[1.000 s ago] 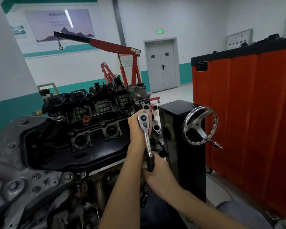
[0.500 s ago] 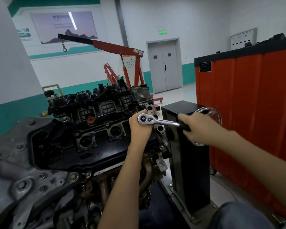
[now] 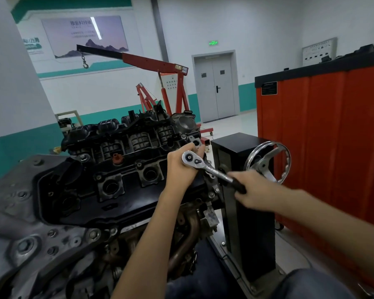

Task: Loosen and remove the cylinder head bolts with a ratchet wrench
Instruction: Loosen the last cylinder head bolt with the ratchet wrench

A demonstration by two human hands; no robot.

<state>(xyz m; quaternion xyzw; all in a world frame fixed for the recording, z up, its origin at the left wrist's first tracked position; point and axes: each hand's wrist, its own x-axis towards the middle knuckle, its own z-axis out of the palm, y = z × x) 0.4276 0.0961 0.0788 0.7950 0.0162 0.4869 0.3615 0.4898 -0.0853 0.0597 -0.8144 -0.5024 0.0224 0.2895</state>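
Black stand and its handwheel crowd the right hand; open air lies above the engine.

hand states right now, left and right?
left hand: holds the head of the ratchet wrench, fingers curled round it.
right hand: grips the wrench's black handle.

I see the ratchet wrench at the right end of the engine, over the far corner of its black cover. It has a round chrome head with a small lever, a slim chrome shaft and a black grip. The handle angles out past the engine's right side and down toward me. My left hand cups the head and my right hand wraps the grip. The bolt beneath the head is hidden from me.
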